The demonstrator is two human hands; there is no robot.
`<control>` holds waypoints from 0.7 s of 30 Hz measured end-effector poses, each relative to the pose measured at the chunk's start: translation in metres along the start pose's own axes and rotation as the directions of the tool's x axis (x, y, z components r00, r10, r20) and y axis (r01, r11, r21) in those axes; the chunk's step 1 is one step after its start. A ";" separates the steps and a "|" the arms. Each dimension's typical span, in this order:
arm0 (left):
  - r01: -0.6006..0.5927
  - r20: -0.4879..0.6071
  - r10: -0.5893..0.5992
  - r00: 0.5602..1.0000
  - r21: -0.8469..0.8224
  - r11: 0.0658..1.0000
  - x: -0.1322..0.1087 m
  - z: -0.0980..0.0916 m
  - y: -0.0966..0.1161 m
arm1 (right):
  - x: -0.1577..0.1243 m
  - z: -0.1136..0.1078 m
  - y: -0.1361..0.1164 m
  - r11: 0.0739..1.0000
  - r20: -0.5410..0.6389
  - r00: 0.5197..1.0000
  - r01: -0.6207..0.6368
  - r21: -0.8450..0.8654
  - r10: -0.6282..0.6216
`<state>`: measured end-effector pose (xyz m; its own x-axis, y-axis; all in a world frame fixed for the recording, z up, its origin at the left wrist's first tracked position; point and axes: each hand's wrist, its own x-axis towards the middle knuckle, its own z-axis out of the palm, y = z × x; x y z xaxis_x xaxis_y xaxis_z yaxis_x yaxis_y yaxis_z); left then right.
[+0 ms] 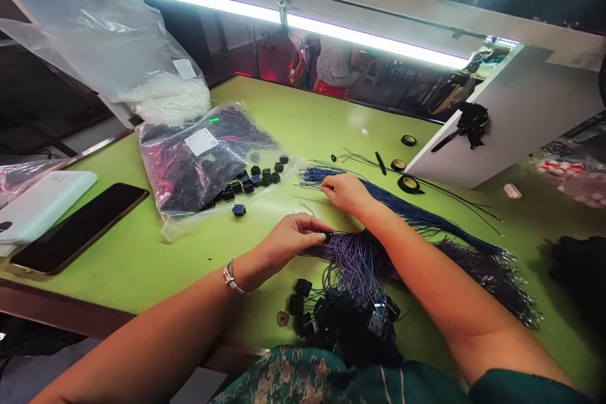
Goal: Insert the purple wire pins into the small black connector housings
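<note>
My left hand (298, 237) pinches a small black connector housing (326, 237) between thumb and fingers, over the purple wires. Farther off, my right hand (348, 192) has its fingertips pressed together beside the ends of a dark blue wire bundle (402, 208); whether a wire sits in that pinch is too small to make out. Below both hands, purple wires (353, 259) run down to a pile of black connectors (355, 322) near my body. A lone blue-faced connector (239, 209) lies left of my hands.
A clear bag of black connectors (189, 170) spills several pieces. A phone (80, 227) and a white power bank (52, 202) lie at left. Rolls of black tape (409, 184) sit by the white side panel (511, 120). A lamp (379, 44) spans above; a person (336, 63) sits beyond.
</note>
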<state>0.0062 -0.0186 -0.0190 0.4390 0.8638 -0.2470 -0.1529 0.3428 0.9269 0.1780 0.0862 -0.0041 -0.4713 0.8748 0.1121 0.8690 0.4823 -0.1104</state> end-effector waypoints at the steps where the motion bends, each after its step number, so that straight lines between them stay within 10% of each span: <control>1: 0.001 0.003 -0.001 1.000 -0.007 1.000 0.000 0.000 0.000 | 0.001 -0.001 -0.003 0.998 0.034 0.999 -0.012 -0.054 0.014; 7: -0.019 0.006 0.019 1.000 -0.004 1.000 0.000 -0.002 0.001 | 0.002 -0.007 -0.013 0.971 0.094 0.995 -0.011 -0.239 0.035; 15: -0.091 -0.078 0.090 0.993 -0.004 0.996 0.002 -0.009 0.003 | -0.002 -0.011 -0.006 0.888 -0.093 0.990 -0.055 0.456 0.110; 21: -0.087 -0.105 0.080 0.991 -0.068 0.994 0.002 -0.010 0.004 | -0.002 -0.022 -0.034 0.786 -0.075 0.991 -0.041 0.617 0.110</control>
<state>-0.0024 -0.0114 -0.0188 0.3299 0.9224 -0.2008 -0.2503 0.2906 0.9235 0.1529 0.0673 0.0211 -0.3603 0.9167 0.1730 0.6094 0.3717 -0.7004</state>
